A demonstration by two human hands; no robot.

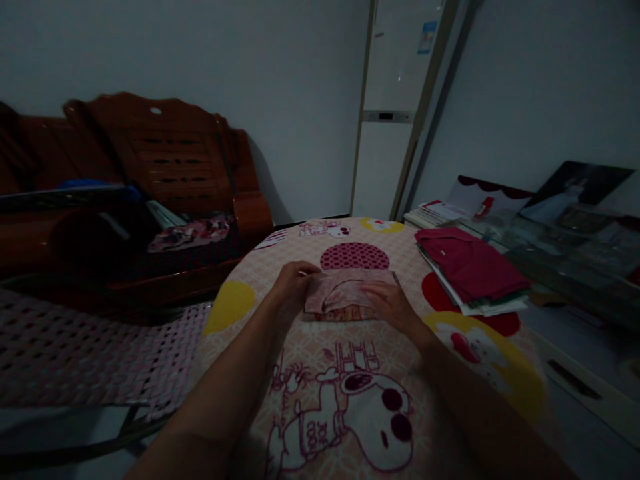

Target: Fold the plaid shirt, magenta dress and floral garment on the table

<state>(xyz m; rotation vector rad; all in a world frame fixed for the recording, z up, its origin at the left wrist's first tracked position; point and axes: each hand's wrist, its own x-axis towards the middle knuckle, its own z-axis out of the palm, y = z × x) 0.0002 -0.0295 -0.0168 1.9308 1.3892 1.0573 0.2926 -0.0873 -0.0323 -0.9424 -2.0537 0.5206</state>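
Note:
A folded pinkish-grey garment [345,287] lies flat on the patterned tablecloth [320,353], its curved neckline facing up and a brownish patterned layer showing along the near edge. At the garment's far left corner, my left hand [294,283] has its thumb and fingers drawn together on the fabric. My right hand [393,305] rests on the garment's right side with its fingers stretched out flat over the cloth. Part of the garment's right side is hidden beneath that hand.
To the right on the table is a stack of folded clothes [465,267], dark red on top. A glass-topped stand [555,247] with papers and a photo adjoins it. A wooden bench [170,160] and a woven chair [165,353] stand to the left.

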